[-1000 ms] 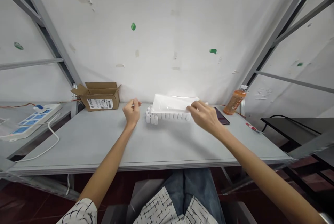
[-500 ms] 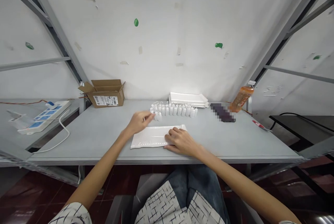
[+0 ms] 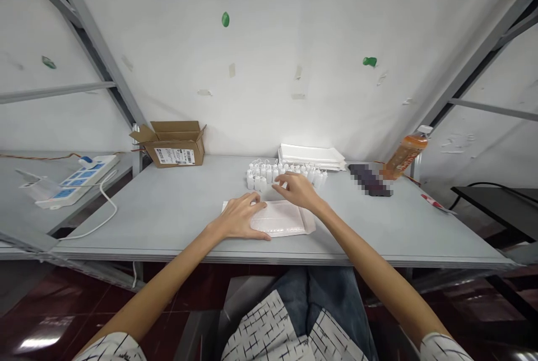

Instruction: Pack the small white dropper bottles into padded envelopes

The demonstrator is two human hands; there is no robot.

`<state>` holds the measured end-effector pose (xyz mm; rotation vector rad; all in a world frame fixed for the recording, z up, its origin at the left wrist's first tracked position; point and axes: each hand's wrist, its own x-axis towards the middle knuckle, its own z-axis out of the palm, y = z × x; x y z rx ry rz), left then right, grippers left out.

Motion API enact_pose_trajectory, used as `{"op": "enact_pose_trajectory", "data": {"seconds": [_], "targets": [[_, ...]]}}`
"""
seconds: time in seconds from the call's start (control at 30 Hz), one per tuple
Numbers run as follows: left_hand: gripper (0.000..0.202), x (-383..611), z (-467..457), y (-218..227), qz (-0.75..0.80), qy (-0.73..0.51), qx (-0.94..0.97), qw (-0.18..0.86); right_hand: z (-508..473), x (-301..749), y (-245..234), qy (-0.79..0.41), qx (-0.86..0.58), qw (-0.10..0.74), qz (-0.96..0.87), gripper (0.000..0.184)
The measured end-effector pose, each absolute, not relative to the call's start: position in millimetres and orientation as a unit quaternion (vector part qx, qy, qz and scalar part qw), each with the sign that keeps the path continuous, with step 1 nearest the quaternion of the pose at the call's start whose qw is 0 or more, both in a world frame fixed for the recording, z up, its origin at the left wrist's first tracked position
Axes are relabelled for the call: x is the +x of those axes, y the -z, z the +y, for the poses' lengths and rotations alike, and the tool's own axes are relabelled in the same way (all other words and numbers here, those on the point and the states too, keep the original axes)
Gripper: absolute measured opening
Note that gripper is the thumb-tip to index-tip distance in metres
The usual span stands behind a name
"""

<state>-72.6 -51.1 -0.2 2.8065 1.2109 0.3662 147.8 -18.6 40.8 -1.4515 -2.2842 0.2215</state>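
A white padded bubble mailer [image 3: 281,220] lies flat near the table's front edge, its flap end towards the right. My left hand [image 3: 244,216] rests over the mailer's left part, fingers spread and thumb along the front edge. Above the mailer's far edge is my right hand [image 3: 297,190], with bent fingers and a gap between thumb and forefinger; nothing shows in it. Its fingertips are close to a group of small white cylinders [image 3: 257,183] with thin loops on top, standing in rows behind the mailer. The right hand hides some of them.
Behind the cylinders lies a stack of white mailers [image 3: 311,154]. An open cardboard box [image 3: 174,151] stands at back left, a power strip [image 3: 78,181] farther left. To the right are a dark, blurred-out flat object [image 3: 370,180], a tilted orange drink bottle [image 3: 407,153] and a red-and-white packet [image 3: 437,204].
My left hand has come from beside the cylinders down onto the mailer. My right hand has lifted off the mailer and moved forward to the cylinders. The view has shifted slightly.
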Motion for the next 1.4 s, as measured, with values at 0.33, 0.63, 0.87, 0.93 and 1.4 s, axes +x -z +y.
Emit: {"op": "enact_pose_trajectory", "data": {"seconds": [0.33, 0.63, 0.87, 0.93, 1.4], "targets": [[0.066, -72.0, -50.3, 4.3, 0.404, -0.129, 0.905, 0.034, 30.0, 97.0, -46.0, -0.064, -0.496, 0.177, -0.848, 0.023], [0.063, -71.5, -50.4, 4.8, 0.395, -0.135, 0.908, 0.021, 29.1, 117.5, -47.4, -0.221, -0.453, 0.244, -0.828, 0.021], [0.052, -70.5, -48.5, 5.0, 0.394, -0.147, 0.907, 0.016, 2.9, 209.8, -66.1, -0.259, -0.523, 0.302, -0.753, 0.014], [0.046, -70.1, -45.1, 5.8, 0.392, -0.160, 0.906, 0.018, -5.3, 232.4, -68.6, -0.234, -0.562, 0.258, -0.750, 0.016], [0.060, -43.3, -22.8, -5.2, 0.387, -0.136, 0.912, 0.023, 8.2, 262.7, -44.2, -0.088, -0.595, 0.244, -0.761, 0.012]]}}
